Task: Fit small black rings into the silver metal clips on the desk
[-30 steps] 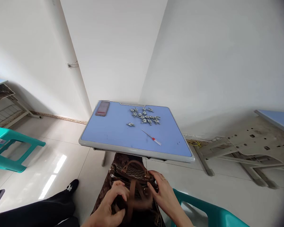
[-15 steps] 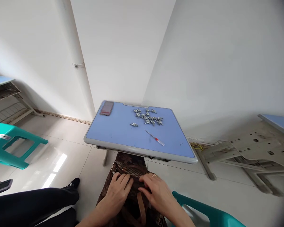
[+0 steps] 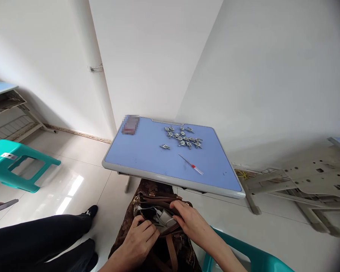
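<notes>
A brown patterned handbag (image 3: 155, 198) rests on my lap, its mouth pulled apart. Inside it show a white charger (image 3: 166, 218) and a white cable (image 3: 147, 208). My left hand (image 3: 140, 237) has its fingers curled over the near rim of the bag. On the right, my right hand (image 3: 190, 221) pinches the bag's other rim, thumb toward the opening. A tan strap (image 3: 171, 252) hangs over the near side. Beyond the bag, a blue-topped desk (image 3: 144, 156) holds several small metal fittings (image 3: 184, 138), one lone fitting (image 3: 164, 147) and a screwdriver (image 3: 191, 164) with a red and clear handle.
A blurred dark flat object (image 3: 130, 125) lies at the desk's far left corner. Another person's black-trousered legs (image 3: 45, 236) and hand with a phone (image 3: 4, 205) are at left. Green stools (image 3: 25, 151) stand at left and beneath me at right. White walls (image 3: 147, 56) rise behind.
The bag's mouth has been spread open, uncovering the charger and cable. My left hand moved slightly nearer me and my right hand slightly right. The other person's phone has tilted edge-on.
</notes>
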### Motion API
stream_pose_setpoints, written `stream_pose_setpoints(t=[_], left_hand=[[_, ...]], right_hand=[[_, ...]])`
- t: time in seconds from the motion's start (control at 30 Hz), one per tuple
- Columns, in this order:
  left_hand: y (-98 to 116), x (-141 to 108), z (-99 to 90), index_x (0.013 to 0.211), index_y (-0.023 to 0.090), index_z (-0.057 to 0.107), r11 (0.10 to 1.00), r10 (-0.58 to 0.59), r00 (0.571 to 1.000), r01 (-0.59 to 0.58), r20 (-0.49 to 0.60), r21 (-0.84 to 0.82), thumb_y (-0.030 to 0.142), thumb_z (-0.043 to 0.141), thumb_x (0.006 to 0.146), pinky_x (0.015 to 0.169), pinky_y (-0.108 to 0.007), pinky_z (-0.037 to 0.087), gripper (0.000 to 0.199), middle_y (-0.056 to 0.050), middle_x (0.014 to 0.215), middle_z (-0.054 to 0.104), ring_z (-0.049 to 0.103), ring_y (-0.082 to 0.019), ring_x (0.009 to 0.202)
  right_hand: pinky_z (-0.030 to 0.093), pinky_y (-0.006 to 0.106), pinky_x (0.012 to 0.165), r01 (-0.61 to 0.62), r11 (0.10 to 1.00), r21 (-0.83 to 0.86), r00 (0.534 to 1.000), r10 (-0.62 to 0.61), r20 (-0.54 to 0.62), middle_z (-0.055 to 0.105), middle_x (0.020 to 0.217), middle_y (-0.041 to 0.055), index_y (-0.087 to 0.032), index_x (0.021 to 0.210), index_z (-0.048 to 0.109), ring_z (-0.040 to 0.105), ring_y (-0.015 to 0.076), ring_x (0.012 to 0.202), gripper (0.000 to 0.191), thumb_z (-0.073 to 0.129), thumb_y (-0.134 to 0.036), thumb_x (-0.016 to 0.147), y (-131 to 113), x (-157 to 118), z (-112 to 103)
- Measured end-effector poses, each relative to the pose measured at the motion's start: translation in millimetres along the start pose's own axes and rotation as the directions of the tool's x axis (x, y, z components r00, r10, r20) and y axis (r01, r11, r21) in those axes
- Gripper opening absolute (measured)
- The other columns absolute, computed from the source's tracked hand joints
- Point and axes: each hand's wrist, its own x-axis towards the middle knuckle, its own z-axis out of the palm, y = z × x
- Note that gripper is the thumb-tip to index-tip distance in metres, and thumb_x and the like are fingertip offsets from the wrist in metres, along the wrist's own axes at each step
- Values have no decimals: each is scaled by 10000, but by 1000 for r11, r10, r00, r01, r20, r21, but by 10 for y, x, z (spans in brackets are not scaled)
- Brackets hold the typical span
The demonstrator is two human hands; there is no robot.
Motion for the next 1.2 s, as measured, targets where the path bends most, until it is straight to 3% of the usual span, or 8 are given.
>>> stream_pose_setpoints(t=[0.2, 0.3, 0.43, 0.57, 0.73, 0.9, 1.03, 1.2], left_hand=[[6, -56, 46, 1035, 125, 585, 999, 37, 999, -36, -27, 34, 137, 337, 956, 738, -322, 341, 260, -46, 789, 616, 542, -140, 778], [13, -70, 74, 1048, 120, 582, 998, 48, 997, -46, -54, 33, 141, 364, 952, 739, -325, 345, 239, -42, 800, 628, 550, -139, 786], [20, -109, 83, 1032, 124, 585, 994, 99, 992, -94, -82, 59, 128, 386, 945, 749, -310, 363, 217, -42, 812, 643, 562, -132, 812], [17, -165, 33, 1058, 125, 580, 995, 91, 995, -89, -36, 56, 126, 359, 952, 774, -311, 377, 246, -62, 850, 654, 572, -143, 850], [17, -203, 7, 1079, 123, 577, 997, 77, 997, -77, -12, 26, 125, 364, 953, 783, -320, 370, 247, -66, 880, 663, 573, -153, 883], [32, -179, 19, 1082, 118, 574, 998, 62, 998, -62, -15, 2, 128, 356, 958, 787, -324, 361, 251, -63, 890, 662, 570, -151, 877], [48, -163, 29, 1069, 126, 577, 998, 55, 998, -55, -22, 6, 138, 362, 958, 782, -322, 354, 242, -56, 860, 661, 572, -152, 866], [44, -178, 35, 1064, 134, 576, 999, 47, 998, -47, -29, 19, 138, 305, 969, 766, -313, 351, 287, -59, 864, 657, 571, -142, 847]], right_hand=[[471, 369, 835, 9, 1000, 10, 1000, -9, 3, 637, 1082, 102, -187, 1109, 551, 591, 243, 1011, 352, 419, -57, 809, -148, -2, 82], [487, 341, 819, 17, 994, 112, 988, -34, 153, 656, 1049, 93, -190, 1098, 562, 618, 217, 968, 309, 378, -113, 862, -251, 34, 164], [478, 349, 884, 37, 992, 123, 937, -77, 341, 641, 1168, 118, -191, 1171, 571, 600, 235, 1086, 414, 356, -77, 836, -238, 214, 236], [414, 379, 996, 62, 996, 66, 946, -79, 315, 546, 1327, 79, -237, 1268, 529, 519, 233, 1208, 584, 399, -14, 744, -122, 393, 237], [434, 360, 981, 96, 995, 28, 944, -99, 316, 551, 1324, 61, -241, 1302, 501, 509, 240, 1219, 699, 450, 7, 651, -51, 390, 234], [438, 373, 969, 118, 992, -47, 961, -103, 256, 576, 1286, 108, -205, 1274, 521, 539, 271, 1179, 674, 471, 11, 638, -38, 363, 289], [460, 416, 915, 92, 981, -171, 955, -38, 295, 606, 1216, 183, -144, 1244, 534, 581, 327, 1106, 642, 509, 9, 621, -73, 374, 327], [463, 361, 889, 76, 995, -58, 915, -46, 401, 575, 1259, 178, -142, 1233, 519, 566, 308, 1125, 584, 578, -95, 654, -52, 392, 258]])
